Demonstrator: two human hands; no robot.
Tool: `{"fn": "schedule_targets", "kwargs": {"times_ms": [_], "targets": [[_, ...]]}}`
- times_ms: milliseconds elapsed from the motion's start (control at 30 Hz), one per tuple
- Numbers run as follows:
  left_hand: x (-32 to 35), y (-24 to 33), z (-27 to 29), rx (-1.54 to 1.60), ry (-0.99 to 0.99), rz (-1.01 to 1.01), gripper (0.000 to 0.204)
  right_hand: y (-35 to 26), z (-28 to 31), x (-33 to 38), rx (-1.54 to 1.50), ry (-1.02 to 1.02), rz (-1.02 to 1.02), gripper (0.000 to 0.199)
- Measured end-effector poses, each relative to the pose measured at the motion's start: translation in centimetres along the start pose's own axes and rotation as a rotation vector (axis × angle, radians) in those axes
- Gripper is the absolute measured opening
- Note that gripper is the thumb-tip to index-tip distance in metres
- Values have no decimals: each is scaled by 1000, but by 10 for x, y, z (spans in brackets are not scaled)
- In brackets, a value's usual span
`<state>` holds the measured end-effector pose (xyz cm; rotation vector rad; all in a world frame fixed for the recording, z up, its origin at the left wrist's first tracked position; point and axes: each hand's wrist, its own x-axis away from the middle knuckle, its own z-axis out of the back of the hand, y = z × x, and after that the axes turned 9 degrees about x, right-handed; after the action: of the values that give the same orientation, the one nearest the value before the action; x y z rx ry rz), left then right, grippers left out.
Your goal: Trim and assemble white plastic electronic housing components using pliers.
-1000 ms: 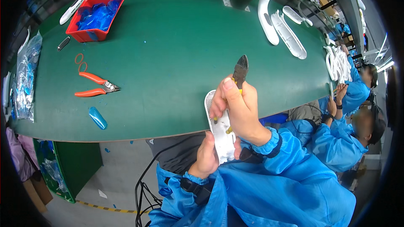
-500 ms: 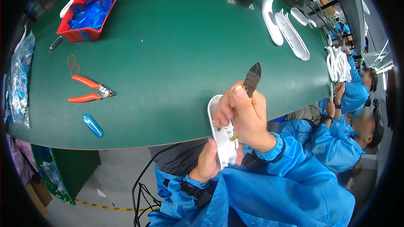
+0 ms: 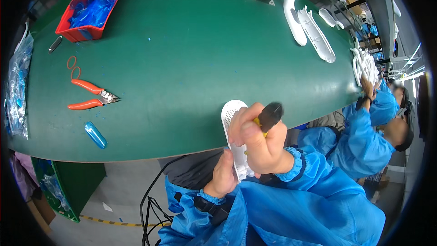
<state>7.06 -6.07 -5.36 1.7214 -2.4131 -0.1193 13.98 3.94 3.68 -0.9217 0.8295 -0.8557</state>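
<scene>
My left hand point(image 3: 222, 176) grips the lower end of a long white plastic housing point(image 3: 233, 107), thumb along its edge. The housing is tilted over the table's near edge; perforations show at its far end. In my right hand point(image 3: 268, 151) is a pair of pliers point(image 3: 272, 113) with dark jaws and yellow handles. Their jaws point up and away from the housing, and my fingers cover most of the handles. The right fist is directly over the middle of the housing, hiding part of its inside; whether they touch I cannot tell.
Orange-handled nippers point(image 3: 93, 95) and a shiny blue oblong piece point(image 3: 95, 135) lie left on the green table point(image 3: 182, 73). Behind them stands a red bin point(image 3: 86, 33) of blue film. White shells point(image 3: 317, 36) rest at far right. Co-workers in blue point(image 3: 359, 132) sit to the right.
My right fist has turned, so the pliers' jaws look shorter and their lower handle ends are now mostly hidden. The left hand keeps its hold. At the right, a co-worker's arm has reached toward the white parts.
</scene>
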Motion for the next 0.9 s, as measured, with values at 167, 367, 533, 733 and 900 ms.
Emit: {"fn": "schedule_targets", "kwargs": {"times_ms": [167,367,533,733,900], "targets": [[1,-1,-18,-351,229,-189,67,-8,-8,-6,183,-80,266,8],[-5,0,-5,-37,-58,-35,72,-3,10,-14,-352,86,-242,24],[-8,2,-11,-169,-14,-54,77,1,16,-13,-367,47,-214,33],[-7,0,-8,-153,-19,-51,75,1,16,-14,-325,24,-268,33],[-7,0,-9,-137,-9,-41,75,1,16,-13,-275,15,-254,31]]}}
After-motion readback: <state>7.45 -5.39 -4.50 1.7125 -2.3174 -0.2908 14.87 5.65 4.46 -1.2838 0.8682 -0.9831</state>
